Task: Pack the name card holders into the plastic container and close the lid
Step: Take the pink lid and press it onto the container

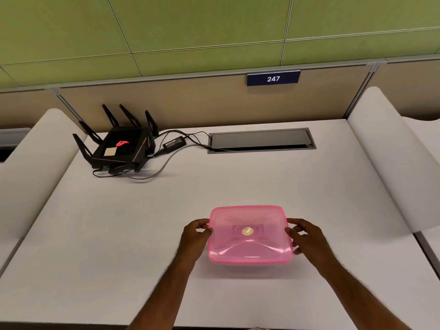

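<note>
A pink translucent plastic container (pixel 250 248) stands on the white desk near the front, with its pink lid (pixel 247 217) lying on top and a gold sticker at the lid's centre. My left hand (pixel 194 236) grips the left edge of the lid with thumb and fingers. On the opposite side, my right hand (pixel 307 236) grips the right edge. No name card holders show on the desk; what lies inside the container is blurred by the pink plastic.
A black router (pixel 119 146) with several antennas sits at the back left, with a power adapter (pixel 173 144) and cables beside it. A grey cable hatch (pixel 262 140) is set in the desk at the back. White side dividers (pixel 385 151) flank the desk.
</note>
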Tool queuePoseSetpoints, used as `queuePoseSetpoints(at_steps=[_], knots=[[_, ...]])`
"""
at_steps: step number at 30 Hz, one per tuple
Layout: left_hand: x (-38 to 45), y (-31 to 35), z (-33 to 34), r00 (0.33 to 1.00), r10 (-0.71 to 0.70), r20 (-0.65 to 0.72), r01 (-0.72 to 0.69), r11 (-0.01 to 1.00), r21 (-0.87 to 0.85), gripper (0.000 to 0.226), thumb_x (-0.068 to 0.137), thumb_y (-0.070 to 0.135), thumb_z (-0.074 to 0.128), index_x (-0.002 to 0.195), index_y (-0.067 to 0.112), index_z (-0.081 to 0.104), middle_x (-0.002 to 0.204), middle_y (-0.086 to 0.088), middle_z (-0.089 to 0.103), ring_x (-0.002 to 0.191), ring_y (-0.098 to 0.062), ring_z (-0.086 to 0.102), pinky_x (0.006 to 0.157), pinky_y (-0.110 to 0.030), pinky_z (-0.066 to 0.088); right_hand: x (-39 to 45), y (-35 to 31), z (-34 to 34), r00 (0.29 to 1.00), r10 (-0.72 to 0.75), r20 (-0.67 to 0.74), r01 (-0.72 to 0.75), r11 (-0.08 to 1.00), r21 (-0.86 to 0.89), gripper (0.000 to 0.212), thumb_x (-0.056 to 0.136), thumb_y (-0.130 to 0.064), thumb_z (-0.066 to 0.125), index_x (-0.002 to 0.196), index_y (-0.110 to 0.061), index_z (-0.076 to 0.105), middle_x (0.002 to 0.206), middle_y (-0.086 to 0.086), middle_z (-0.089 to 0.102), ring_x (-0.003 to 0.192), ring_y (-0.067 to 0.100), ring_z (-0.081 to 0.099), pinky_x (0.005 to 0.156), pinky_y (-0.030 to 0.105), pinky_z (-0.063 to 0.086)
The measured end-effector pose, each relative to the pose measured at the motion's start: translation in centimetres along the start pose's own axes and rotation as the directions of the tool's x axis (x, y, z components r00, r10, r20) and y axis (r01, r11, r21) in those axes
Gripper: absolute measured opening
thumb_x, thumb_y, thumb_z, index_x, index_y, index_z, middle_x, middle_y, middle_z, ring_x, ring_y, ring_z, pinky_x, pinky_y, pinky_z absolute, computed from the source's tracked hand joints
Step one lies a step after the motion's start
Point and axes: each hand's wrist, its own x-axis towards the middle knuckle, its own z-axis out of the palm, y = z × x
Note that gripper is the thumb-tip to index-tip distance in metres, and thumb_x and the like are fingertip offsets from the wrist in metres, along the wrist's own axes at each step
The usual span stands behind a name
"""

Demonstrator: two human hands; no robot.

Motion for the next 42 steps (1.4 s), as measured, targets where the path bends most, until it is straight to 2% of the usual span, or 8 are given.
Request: queuePoseSetpoints(at_steps=[7, 13, 19, 25, 31, 35, 39, 42], knots=[[0.0, -0.5, 0.0, 0.999, -0.043, 0.032, 0.045, 0.996, -0.077, 0.029, 0.092, 0.009, 0.066, 0.116, 0.025, 0.068, 0.114, 0.009, 0.069, 0.102, -0.013, 0.066, 0.090, -0.037, 0.057, 0.0, 0.0, 0.0, 1.000, 0.010, 0.000, -0.010, 0.999, -0.038, 0.025, 0.094, -0.014, 0.069, 0.117, -0.024, 0.068, 0.092, 0.012, 0.066, 0.066, 0.023, 0.067, 0.056, 0.039, 0.056], [-0.3, -0.6, 0.2, 0.998, -0.033, 0.051, 0.039, 0.991, -0.130, 0.031, 0.093, 0.004, 0.061, 0.116, 0.024, 0.066, 0.116, 0.006, 0.068, 0.102, -0.018, 0.069, 0.084, -0.036, 0.061, 1.0, -0.7, 0.8, 0.976, -0.199, -0.085, 0.165, 0.940, -0.297, 0.042, 0.092, -0.016, 0.069, 0.132, -0.021, 0.054, 0.126, 0.003, 0.056, 0.098, 0.016, 0.059, 0.081, 0.033, 0.049], [-0.3, -0.3, 0.2, 0.997, -0.049, 0.053, 0.054, 0.993, -0.105, 0.033, 0.092, 0.004, 0.061, 0.119, 0.020, 0.066, 0.117, 0.005, 0.068, 0.102, -0.019, 0.069, 0.089, -0.041, 0.060, 3.1, -3.2, 2.3, 0.949, -0.309, 0.065, 0.302, 0.825, -0.477, 0.052, 0.101, -0.042, 0.054, 0.148, -0.020, 0.045, 0.149, 0.000, 0.050, 0.137, 0.020, 0.046, 0.115, 0.039, 0.038], [-0.5, -0.2, 0.1, 0.998, -0.045, 0.049, 0.050, 0.992, -0.115, 0.032, 0.091, 0.004, 0.061, 0.117, 0.022, 0.067, 0.115, 0.006, 0.069, 0.099, -0.017, 0.070, 0.074, -0.026, 0.059, 3.6, -2.6, 4.4, 0.947, -0.282, 0.152, 0.314, 0.726, -0.611, 0.059, 0.104, -0.046, 0.044, 0.154, -0.014, 0.039, 0.158, 0.006, 0.042, 0.148, 0.022, 0.034, 0.121, 0.034, 0.023], [-0.4, 0.0, 0.1, 0.998, -0.037, 0.047, 0.042, 0.992, -0.116, 0.033, 0.092, 0.003, 0.062, 0.121, 0.018, 0.066, 0.118, 0.003, 0.068, 0.102, -0.024, 0.070, 0.092, -0.043, 0.059, 3.9, -1.2, 4.6, 0.939, -0.305, 0.157, 0.336, 0.728, -0.598, 0.050, 0.108, -0.029, 0.042, 0.154, -0.012, 0.037, 0.160, 0.007, 0.038, 0.151, 0.022, 0.027, 0.124, 0.032, 0.018], [-0.2, 0.0, 0.0, 0.998, -0.025, 0.049, 0.030, 0.993, -0.114, 0.031, 0.091, 0.005, 0.063, 0.116, 0.024, 0.066, 0.119, 0.005, 0.068, 0.100, -0.022, 0.071, 0.087, -0.037, 0.060, 3.9, -1.0, 4.1, 0.944, -0.302, 0.134, 0.323, 0.767, -0.555, 0.047, 0.109, -0.026, 0.039, 0.153, -0.013, 0.039, 0.159, 0.006, 0.040, 0.150, 0.021, 0.031, 0.124, 0.033, 0.021], [-0.1, 0.1, 0.4, 0.998, 0.046, 0.037, -0.046, 0.999, 0.005, 0.048, 0.090, 0.002, 0.061, 0.133, 0.023, 0.055, 0.139, 0.002, 0.056, 0.121, -0.020, 0.059, 0.103, -0.041, 0.052, 3.8, -0.7, 4.2, 0.950, -0.277, 0.145, 0.310, 0.773, -0.554, 0.053, 0.108, -0.036, 0.036, 0.158, -0.018, 0.030, 0.164, -0.002, 0.031, 0.153, 0.014, 0.023, 0.125, 0.030, 0.016], [-0.1, 0.3, 1.1, 0.955, 0.291, 0.049, -0.292, 0.911, 0.291, 0.066, 0.090, 0.001, 0.055, 0.152, 0.019, 0.040, 0.157, 0.004, 0.037, 0.144, -0.017, 0.034, 0.120, -0.036, 0.031, 3.9, -0.6, 4.2, 0.946, -0.280, 0.164, 0.320, 0.723, -0.613, 0.062, 0.106, -0.046, 0.035, 0.160, -0.020, 0.022, 0.167, -0.006, 0.022, 0.155, 0.010, 0.015, 0.125, 0.028, 0.012]])
